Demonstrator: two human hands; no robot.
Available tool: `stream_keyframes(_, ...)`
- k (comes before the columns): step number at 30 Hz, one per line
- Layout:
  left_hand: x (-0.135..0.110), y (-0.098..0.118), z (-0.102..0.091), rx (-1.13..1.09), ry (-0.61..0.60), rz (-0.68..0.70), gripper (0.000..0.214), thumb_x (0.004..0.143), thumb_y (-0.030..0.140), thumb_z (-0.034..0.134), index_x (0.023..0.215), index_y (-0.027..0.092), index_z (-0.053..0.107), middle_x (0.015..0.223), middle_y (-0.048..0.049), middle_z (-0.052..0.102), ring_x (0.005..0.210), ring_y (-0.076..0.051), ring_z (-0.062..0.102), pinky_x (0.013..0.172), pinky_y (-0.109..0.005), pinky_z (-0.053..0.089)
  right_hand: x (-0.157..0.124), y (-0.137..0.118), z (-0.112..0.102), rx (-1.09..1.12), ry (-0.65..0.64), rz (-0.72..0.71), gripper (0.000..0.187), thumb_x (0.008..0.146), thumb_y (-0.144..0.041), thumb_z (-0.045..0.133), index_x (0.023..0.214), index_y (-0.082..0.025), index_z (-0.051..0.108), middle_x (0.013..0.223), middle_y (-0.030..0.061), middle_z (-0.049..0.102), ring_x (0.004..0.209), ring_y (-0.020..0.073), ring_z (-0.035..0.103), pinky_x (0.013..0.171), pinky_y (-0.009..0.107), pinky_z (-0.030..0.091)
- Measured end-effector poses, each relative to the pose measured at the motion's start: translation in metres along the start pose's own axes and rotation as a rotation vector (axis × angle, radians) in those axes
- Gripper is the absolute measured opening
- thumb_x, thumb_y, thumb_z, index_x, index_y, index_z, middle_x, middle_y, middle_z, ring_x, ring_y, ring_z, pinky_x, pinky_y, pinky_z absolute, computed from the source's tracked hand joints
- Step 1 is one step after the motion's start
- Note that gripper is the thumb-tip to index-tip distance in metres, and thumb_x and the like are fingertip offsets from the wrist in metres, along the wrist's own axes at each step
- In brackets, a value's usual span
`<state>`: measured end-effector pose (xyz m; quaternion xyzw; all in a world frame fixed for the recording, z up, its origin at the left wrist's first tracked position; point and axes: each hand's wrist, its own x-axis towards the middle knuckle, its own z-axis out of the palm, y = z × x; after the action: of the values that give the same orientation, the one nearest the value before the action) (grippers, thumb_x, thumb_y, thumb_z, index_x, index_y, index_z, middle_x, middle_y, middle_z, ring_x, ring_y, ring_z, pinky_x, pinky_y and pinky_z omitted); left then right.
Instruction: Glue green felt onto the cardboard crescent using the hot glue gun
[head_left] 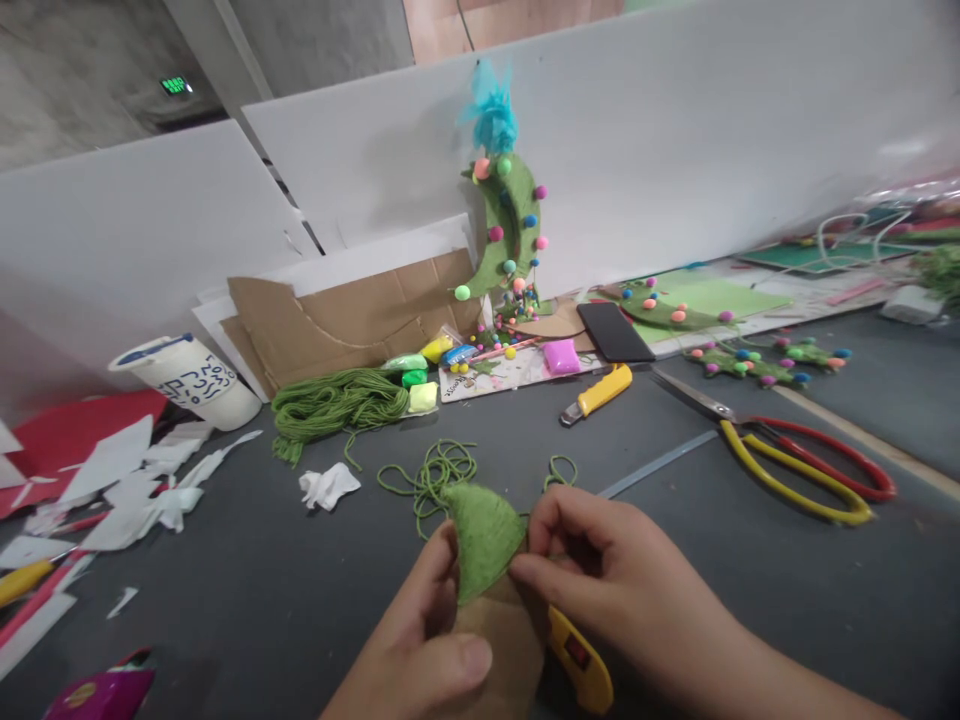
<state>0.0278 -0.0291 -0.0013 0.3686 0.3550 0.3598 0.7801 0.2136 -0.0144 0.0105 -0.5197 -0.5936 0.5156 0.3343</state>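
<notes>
My left hand [420, 640] grips a curved cardboard piece [504, 650] whose upper end is wrapped in green yarn [484, 535]. My right hand [600, 570] pinches the yarn-wrapped edge from the right, fingers closed on it. Loose green yarn [435, 475] trails from the piece onto the dark table. A yellow utility knife [581, 665] lies under my right hand, partly hidden.
A skein of green yarn [334, 405], a second yellow knife [600, 393], red-and-yellow scissors [795, 465], a black phone [613, 331] and a white cup [191, 380] lie about. A pompom-covered green crescent [510, 225] leans on white boards. Paper scraps [120, 480] litter the left.
</notes>
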Motion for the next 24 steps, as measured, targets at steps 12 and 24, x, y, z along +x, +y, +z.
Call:
stream_keyframes(12, -0.006, 0.014, 0.008, 0.102, 0.016, -0.1, 0.05, 0.076, 0.024, 0.071, 0.124, 0.034, 0.059, 0.127, -0.0023, 0.062, 0.124, -0.029, 0.048, 0.096, -0.037, 0.04, 0.006, -0.007, -0.018, -0.084, -0.093, -0.021, 0.018, 0.073, -0.014, 0.061, 0.061, -0.02, 0.048, 0.054, -0.0081, 0.041, 0.053, 0.0096, 0.036, 0.048, 0.02, 0.028)
stream_keyframes(24, -0.008, 0.026, 0.002, 0.253, -0.18, -0.125, 0.056, 0.073, 0.04, 0.073, 0.126, 0.03, 0.057, 0.119, -0.0074, 0.065, 0.115, -0.031, 0.055, 0.088, -0.038, 0.045, 0.004, -0.005, -0.024, -0.075, -0.159, 0.06, 0.012, 0.073, -0.018, 0.059, 0.062, -0.019, 0.052, 0.052, -0.0088, 0.038, 0.05, 0.0085, 0.032, 0.045, 0.02, 0.023)
